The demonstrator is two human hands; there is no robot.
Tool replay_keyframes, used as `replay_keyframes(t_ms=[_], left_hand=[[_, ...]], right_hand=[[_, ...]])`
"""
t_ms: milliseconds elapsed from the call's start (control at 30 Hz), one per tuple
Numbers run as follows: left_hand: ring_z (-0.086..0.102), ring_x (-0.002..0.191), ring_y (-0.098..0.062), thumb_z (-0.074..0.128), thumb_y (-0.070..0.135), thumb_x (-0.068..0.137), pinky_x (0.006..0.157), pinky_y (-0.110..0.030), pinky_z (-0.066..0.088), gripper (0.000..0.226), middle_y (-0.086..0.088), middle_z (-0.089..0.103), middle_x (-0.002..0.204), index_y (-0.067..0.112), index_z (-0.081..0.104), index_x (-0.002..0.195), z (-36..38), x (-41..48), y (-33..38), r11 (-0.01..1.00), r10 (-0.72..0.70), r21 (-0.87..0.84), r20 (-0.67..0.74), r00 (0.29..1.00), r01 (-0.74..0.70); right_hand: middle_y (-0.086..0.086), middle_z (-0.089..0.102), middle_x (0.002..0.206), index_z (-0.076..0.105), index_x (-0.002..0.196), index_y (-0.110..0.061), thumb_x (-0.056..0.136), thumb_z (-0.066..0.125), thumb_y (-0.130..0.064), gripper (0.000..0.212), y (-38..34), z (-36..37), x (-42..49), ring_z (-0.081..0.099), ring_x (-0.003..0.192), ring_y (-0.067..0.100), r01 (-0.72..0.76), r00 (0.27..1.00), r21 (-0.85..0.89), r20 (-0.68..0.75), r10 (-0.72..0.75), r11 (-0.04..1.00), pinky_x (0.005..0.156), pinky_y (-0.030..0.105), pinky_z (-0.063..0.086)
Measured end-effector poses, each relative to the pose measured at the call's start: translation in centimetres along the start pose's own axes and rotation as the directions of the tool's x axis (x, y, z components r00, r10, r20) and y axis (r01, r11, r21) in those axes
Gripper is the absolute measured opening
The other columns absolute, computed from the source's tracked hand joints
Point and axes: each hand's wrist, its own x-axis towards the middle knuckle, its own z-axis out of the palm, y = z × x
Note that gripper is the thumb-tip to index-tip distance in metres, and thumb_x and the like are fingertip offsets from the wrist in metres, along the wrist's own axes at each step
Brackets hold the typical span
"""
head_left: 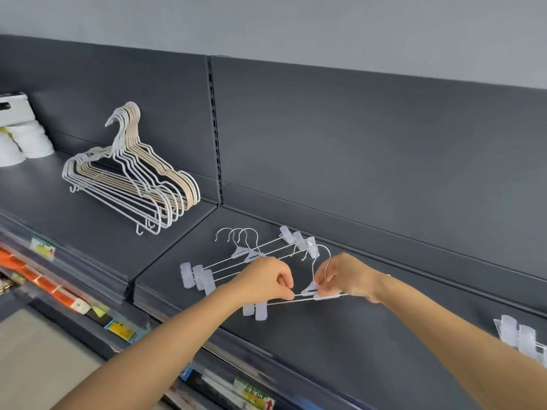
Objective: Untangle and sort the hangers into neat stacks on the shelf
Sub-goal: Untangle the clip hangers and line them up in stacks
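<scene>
1. Dark grey matte metal shelf [340, 344] runs under a smooth back panel [370, 149] of the same grey, split by a narrow slotted upright strip [214, 128]
2. On the left section, a nested stack of thin white and beige coated hangers [130, 179] leans against the panel, its rounded hooks uppermost and its shoulders lined up one behind another
3. On the right section, three slim metal-rod hangers with frosted translucent plastic clips [251, 254] lie flat and overlapping, their curved wire hooks side by side
4. Just in front of them is a pair of matching clip hangers [309, 290], hooks raised; whether its hanging clips touch the shelf cannot be told
5. The left hand [266, 279] has curled fingers and pinches the thin rod of this pair
6. The right hand [346, 279] pinches the plastic neck piece below the hooks
7. More frosted clips [518, 335] sit at the right edge
8. Rounded white bowls [20, 143] are stacked far left
9. Yellow and orange paper labels [118, 329] line the glossy shelf edge
</scene>
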Motion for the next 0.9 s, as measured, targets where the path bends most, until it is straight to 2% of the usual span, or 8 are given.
replay_keyframes(t_ms=[100, 167, 300, 367, 467, 633, 767, 900], left_hand=[[0.062, 0.077, -0.002, 0.073, 0.022, 0.078, 0.074, -0.016, 0.050, 0.011, 0.010, 0.066, 0.086, 0.019, 0.071, 0.089, -2.0, -0.9, -1.8, 0.997, -0.046, -0.076, -0.177, 0.983, 0.033], [0.062, 0.082, -0.002, 0.068, 0.021, 0.083, 0.078, -0.019, 0.050, 0.009, 0.010, 0.065, 0.090, 0.019, 0.071, 0.091, -3.4, -1.6, -3.4, 0.995, -0.086, -0.069, -0.265, 0.960, 0.070], [0.061, 0.089, -0.008, 0.057, 0.018, 0.091, 0.080, -0.021, 0.047, 0.015, 0.007, 0.066, 0.095, 0.016, 0.071, 0.096, -6.2, -3.4, -7.3, 0.979, -0.202, -0.043, -0.336, 0.920, 0.200], [0.062, 0.092, -0.011, 0.055, 0.017, 0.093, 0.083, -0.026, 0.048, 0.017, 0.005, 0.068, 0.098, 0.013, 0.070, 0.099, -7.3, -4.2, -8.9, 0.964, -0.263, -0.069, -0.346, 0.901, 0.255], [0.062, 0.095, -0.013, 0.053, 0.018, 0.094, 0.083, -0.026, 0.047, 0.020, 0.003, 0.069, 0.101, 0.010, 0.070, 0.102, -8.1, -4.7, -10.4, 0.950, -0.310, -0.069, -0.342, 0.887, 0.305], [0.062, 0.097, -0.008, 0.061, 0.027, 0.090, 0.081, -0.019, 0.046, 0.016, 0.010, 0.068, 0.100, 0.019, 0.070, 0.100, -8.5, -3.5, -10.2, 0.942, -0.334, -0.119, -0.278, 0.900, 0.313], [0.058, 0.105, -0.009, 0.067, 0.043, 0.084, 0.091, -0.022, 0.044, 0.043, 0.005, 0.062, 0.115, 0.019, 0.062, 0.119, -8.4, -1.7, -9.1, 0.936, -0.351, -0.029, -0.149, 0.924, 0.351], [0.051, 0.118, -0.011, 0.070, 0.053, 0.077, 0.100, -0.027, 0.042, 0.068, 0.003, 0.053, 0.130, 0.020, 0.050, 0.134, -8.1, -0.2, -8.4, 0.925, -0.379, -0.005, 0.052, 0.924, 0.380]], right_hand=[[0.027, 0.060, 0.097, 0.064, 0.068, -0.001, 0.067, 0.071, -0.014, 0.015, -1.2, 0.0, 1.5, 0.045, 0.071, 0.015, 0.041, 0.999, -0.049, 0.011, -0.041, 0.998, 0.068, 0.029, 0.037], [0.033, 0.055, 0.094, 0.060, 0.074, 0.007, 0.066, 0.069, -0.015, 0.026, -2.0, 0.0, 2.8, 0.039, 0.072, 0.014, 0.074, 0.997, -0.084, 0.032, -0.071, 0.994, 0.068, 0.027, 0.031], [0.001, 0.059, 0.071, 0.071, 0.072, -0.007, 0.069, 0.071, -0.006, 0.003, -3.8, 0.0, 4.7, 0.051, 0.068, 0.010, 0.110, 0.992, -0.095, 0.068, -0.104, 0.989, 0.067, 0.023, 0.043], [-0.004, 0.063, 0.073, 0.071, 0.088, -0.004, 0.071, 0.073, -0.005, 0.017, -4.3, 0.2, 5.5, 0.057, 0.070, 0.010, 0.107, 0.991, -0.086, 0.090, -0.099, 0.991, 0.070, 0.021, 0.047], [0.000, 0.064, 0.078, 0.066, 0.092, -0.009, 0.069, 0.076, -0.007, 0.026, -4.6, 0.6, 6.8, 0.059, 0.072, 0.014, 0.095, 0.993, -0.109, 0.084, -0.086, 0.989, 0.068, 0.023, 0.047], [-0.006, 0.063, 0.069, 0.060, 0.076, -0.019, 0.066, 0.077, -0.009, 0.022, -4.4, 1.3, 8.4, 0.057, 0.067, 0.012, 0.092, 0.995, -0.177, -0.026, -0.098, 0.980, 0.065, 0.026, 0.047], [-0.008, 0.060, 0.065, 0.058, 0.071, -0.020, 0.067, 0.073, -0.010, 0.019, -4.4, 1.8, 8.9, 0.052, 0.061, 0.010, 0.087, 0.990, -0.230, -0.092, -0.111, 0.969, 0.055, 0.022, 0.042], [0.005, 0.066, 0.073, 0.053, 0.068, -0.014, 0.073, 0.066, -0.009, 0.015, -3.9, 2.3, 9.2, 0.046, 0.057, 0.011, 0.120, 0.982, -0.262, -0.111, -0.153, 0.958, 0.049, 0.022, 0.035]])
